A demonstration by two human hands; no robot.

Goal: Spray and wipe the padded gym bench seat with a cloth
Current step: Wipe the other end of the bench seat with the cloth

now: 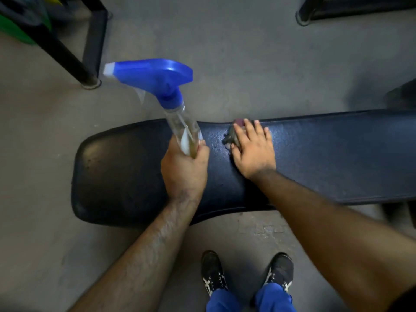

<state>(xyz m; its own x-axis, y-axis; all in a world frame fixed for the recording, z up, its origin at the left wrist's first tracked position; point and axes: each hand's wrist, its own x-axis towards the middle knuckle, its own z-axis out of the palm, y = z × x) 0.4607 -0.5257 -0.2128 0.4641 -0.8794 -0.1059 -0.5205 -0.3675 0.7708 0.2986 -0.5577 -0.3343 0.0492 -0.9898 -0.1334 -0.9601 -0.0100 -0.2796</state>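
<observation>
A long dark blue padded bench seat [126, 172] runs across the middle of the head view. My left hand [184, 170] grips the base of a clear spray bottle [184, 129] with a blue trigger head [155, 75], its nozzle pointing left and away from me. My right hand [252, 149] lies flat, fingers spread, pressing a small dark cloth [231, 136] onto the seat near its far edge. Most of the cloth is hidden under the palm. The seat surface around the cloth looks wet and shiny.
Grey concrete floor surrounds the bench. Black metal frame legs [90, 52] stand at the far left beside something green [18, 30], and another black frame [337, 10] sits at the far right. My two black shoes [245, 275] stand just in front of the bench.
</observation>
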